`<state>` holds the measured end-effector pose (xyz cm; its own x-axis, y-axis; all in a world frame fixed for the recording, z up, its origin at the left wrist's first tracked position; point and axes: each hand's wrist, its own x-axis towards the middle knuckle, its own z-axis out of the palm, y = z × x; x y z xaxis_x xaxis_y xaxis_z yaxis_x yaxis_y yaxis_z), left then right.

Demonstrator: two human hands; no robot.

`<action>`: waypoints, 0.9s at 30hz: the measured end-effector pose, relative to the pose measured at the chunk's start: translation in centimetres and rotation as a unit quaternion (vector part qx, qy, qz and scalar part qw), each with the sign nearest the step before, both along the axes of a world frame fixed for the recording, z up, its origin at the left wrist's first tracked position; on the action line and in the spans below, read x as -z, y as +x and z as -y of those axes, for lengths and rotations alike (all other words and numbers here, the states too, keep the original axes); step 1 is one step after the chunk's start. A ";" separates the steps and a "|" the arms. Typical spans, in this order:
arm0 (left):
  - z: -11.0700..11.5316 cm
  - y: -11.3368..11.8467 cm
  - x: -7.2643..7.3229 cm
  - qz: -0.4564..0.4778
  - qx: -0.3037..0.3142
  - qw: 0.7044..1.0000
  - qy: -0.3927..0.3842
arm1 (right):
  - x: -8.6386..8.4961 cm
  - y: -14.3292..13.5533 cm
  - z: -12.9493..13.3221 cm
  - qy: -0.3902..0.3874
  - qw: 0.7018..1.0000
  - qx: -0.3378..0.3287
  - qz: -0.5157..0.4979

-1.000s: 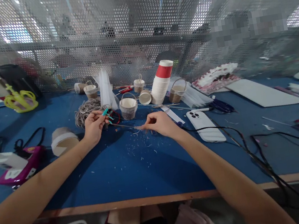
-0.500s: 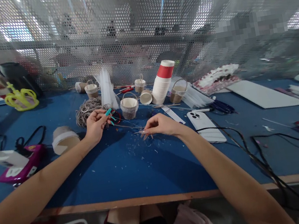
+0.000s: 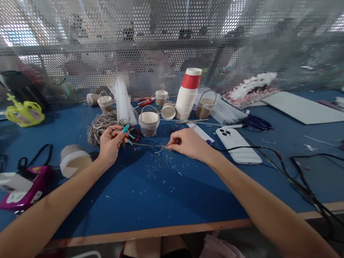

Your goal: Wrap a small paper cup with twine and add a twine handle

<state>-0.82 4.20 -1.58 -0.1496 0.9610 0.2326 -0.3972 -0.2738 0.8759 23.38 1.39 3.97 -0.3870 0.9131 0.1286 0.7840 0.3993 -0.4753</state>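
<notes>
A thin brown cord (image 3: 149,145) runs nearly straight between my two hands above the table. My left hand (image 3: 112,142) is closed on its left end, beside a bundle of grey-brown twine (image 3: 96,128). Teal pointed shapes show at these fingertips; whether they are nails or a small tool I cannot tell. With thumb and fingers pinched, my right hand (image 3: 186,143) grips the other end. Just beyond the cord stands a small cup with a twine handle (image 3: 149,125). Pale scraps of fibre (image 3: 165,165) lie scattered below it.
A leaning stack of paper cups (image 3: 186,100), a white phone (image 3: 238,145) and black cables (image 3: 294,181) are to the right. At left are an overturned cup (image 3: 72,161), a purple glue gun (image 3: 29,192) and a yellow crown (image 3: 25,114). Red-handled scissors (image 3: 146,103) lie behind.
My right hand has moved slightly right, its fingers closing more tightly, and the cord looks straighter. The left hand has barely moved. Another person's hand at far left has drawn back.
</notes>
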 end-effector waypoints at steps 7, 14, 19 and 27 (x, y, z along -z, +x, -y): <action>-0.1 0.0 0.0 0.002 -0.001 1.000 -0.003 | -0.1 -0.2 0.2 0.081 0.996 0.020 -0.014; -0.1 -0.1 0.0 0.005 0.006 1.000 -0.018 | 0.0 -0.3 0.0 0.144 0.989 0.014 -0.002; -0.1 -0.1 -0.1 0.007 0.005 1.000 -0.013 | 0.1 -0.4 0.2 0.175 0.984 0.012 0.042; -0.2 -0.1 0.0 -0.013 0.002 1.000 0.005 | 0.3 0.0 -0.4 0.101 0.994 -0.037 0.025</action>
<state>-0.87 4.37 -1.57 -0.1400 0.9592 0.2455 -0.3755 -0.2808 0.8832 23.42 1.77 3.69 -0.4630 0.8392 0.2851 0.7695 0.5402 -0.3406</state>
